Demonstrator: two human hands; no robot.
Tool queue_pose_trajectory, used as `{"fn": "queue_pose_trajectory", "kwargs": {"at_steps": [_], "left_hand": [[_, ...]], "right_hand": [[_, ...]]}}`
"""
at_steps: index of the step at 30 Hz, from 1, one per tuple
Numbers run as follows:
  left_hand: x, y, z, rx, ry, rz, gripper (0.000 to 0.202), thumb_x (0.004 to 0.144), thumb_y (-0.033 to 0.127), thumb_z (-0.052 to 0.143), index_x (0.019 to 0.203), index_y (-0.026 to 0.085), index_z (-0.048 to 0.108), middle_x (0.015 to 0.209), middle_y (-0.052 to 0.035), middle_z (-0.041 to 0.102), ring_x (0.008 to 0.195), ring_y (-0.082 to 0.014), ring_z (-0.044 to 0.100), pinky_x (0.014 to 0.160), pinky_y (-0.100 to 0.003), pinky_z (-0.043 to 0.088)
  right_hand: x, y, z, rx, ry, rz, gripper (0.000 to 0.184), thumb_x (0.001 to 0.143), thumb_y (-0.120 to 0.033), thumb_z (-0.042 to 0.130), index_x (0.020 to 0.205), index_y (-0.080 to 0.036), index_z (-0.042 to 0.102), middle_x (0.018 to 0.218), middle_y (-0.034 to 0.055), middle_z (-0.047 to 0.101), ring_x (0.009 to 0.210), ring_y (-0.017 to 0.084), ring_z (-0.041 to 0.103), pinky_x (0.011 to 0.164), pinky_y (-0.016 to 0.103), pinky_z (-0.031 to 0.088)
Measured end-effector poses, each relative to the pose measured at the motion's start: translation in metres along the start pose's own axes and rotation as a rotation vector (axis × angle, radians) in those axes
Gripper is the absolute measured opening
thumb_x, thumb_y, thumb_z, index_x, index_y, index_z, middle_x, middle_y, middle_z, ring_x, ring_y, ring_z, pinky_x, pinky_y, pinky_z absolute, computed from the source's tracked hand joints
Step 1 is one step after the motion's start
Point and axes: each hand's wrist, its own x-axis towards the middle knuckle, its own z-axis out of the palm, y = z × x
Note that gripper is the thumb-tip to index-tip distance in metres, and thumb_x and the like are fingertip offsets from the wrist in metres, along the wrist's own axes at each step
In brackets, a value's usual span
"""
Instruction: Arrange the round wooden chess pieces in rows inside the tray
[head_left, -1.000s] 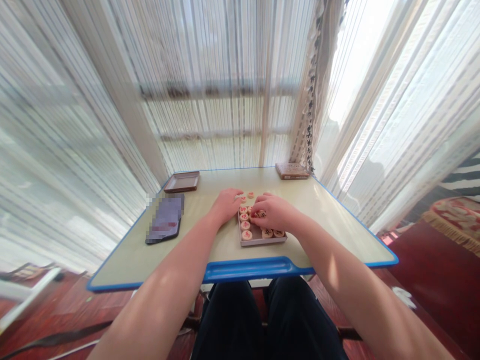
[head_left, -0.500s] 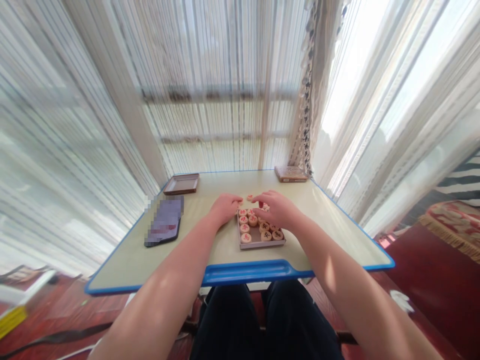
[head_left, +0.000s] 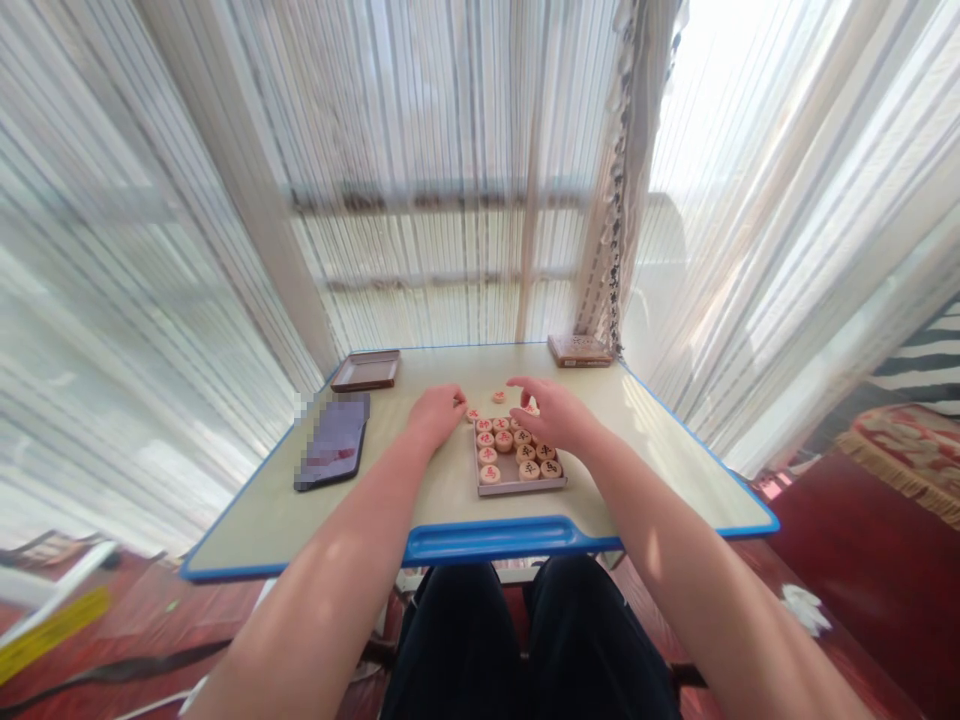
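Note:
Round xiangqi pieces [head_left: 504,440] with red and black characters fill much of a shallow open box [head_left: 517,489]; a bare patch shows in its near part. Just beyond the far left corner, a red-marked piece [head_left: 472,414] lies on the table, close to my left hand [head_left: 437,412]. That hand's fingers are loosely bent, a little apart from the piece. My right hand [head_left: 556,413] hovers over the box's far right side, thumb and fingers apart, partly hiding the pieces there. Between the hands, farther back, sits another loose red-marked piece [head_left: 499,397]. One more piece [head_left: 531,410] shows by the right fingers.
The pale table [head_left: 645,480] has a blue rim with a trough [head_left: 491,538] at the front. A phone-like dark device [head_left: 332,445], partly pixelated, lies left. An open box lid [head_left: 366,370] is at the far left, a flat box [head_left: 580,350] at the far right. Curtains [head_left: 450,130] hang behind.
My left hand has drawn back leftward, uncovering the red-marked piece by the box's corner. My right hand has stayed over the box's right side, its fingers spread a little wider.

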Motion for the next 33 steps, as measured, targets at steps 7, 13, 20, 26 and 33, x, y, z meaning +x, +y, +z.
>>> {"fn": "queue_pose_trajectory", "kwargs": {"at_steps": [7, 13, 20, 26, 33], "left_hand": [[-0.008, 0.023, -0.002, -0.670, 0.045, 0.078, 0.034, 0.069, 0.031, 0.064, 0.099, 0.016, 0.057, 0.094, -0.0077, 0.064, 0.080, -0.0174, 0.061, 0.070, -0.030, 0.050], [-0.013, 0.032, -0.005, -1.031, -0.080, 0.034, 0.046, 0.059, 0.032, 0.075, 0.097, 0.013, 0.059, 0.092, -0.0074, 0.062, 0.083, -0.0166, 0.060, 0.078, -0.034, 0.049], [-0.014, 0.034, -0.009, -1.170, -0.103, 0.011, 0.043, 0.056, 0.026, 0.077, 0.093, 0.012, 0.060, 0.091, -0.0067, 0.064, 0.084, -0.0162, 0.060, 0.082, -0.036, 0.047], [-0.015, 0.032, -0.008, -1.224, -0.172, -0.006, 0.044, 0.057, 0.025, 0.077, 0.095, 0.012, 0.059, 0.092, -0.0067, 0.063, 0.081, -0.0158, 0.061, 0.081, -0.036, 0.048], [-0.019, 0.038, -0.013, -1.188, -0.205, 0.003, 0.040, 0.058, 0.027, 0.076, 0.093, 0.012, 0.062, 0.100, -0.0086, 0.062, 0.079, -0.0151, 0.061, 0.077, -0.032, 0.049]], "right_hand": [[0.001, -0.002, 0.010, -0.003, 0.090, -0.033, 0.026, 0.076, -0.025, 0.056, 0.102, -0.021, 0.060, 0.085, 0.0023, 0.063, 0.081, 0.016, 0.054, 0.072, 0.028, 0.040], [0.002, -0.006, 0.016, 0.123, 0.192, -0.107, 0.022, 0.079, -0.024, 0.055, 0.099, -0.023, 0.063, 0.091, 0.0015, 0.065, 0.066, 0.010, 0.055, 0.068, 0.024, 0.043], [0.003, -0.006, 0.014, 0.130, 0.262, -0.109, 0.015, 0.079, -0.029, 0.056, 0.087, -0.020, 0.065, 0.081, 0.0022, 0.065, 0.066, 0.011, 0.056, 0.065, 0.022, 0.043], [0.001, -0.010, 0.016, 0.090, 0.250, -0.124, 0.022, 0.078, -0.029, 0.056, 0.097, -0.021, 0.063, 0.090, 0.0034, 0.065, 0.070, 0.012, 0.056, 0.069, 0.024, 0.044], [0.000, -0.014, 0.015, -0.005, 0.289, -0.111, 0.018, 0.077, -0.031, 0.055, 0.089, -0.022, 0.066, 0.089, 0.0040, 0.065, 0.085, 0.017, 0.056, 0.075, 0.027, 0.042]]}}
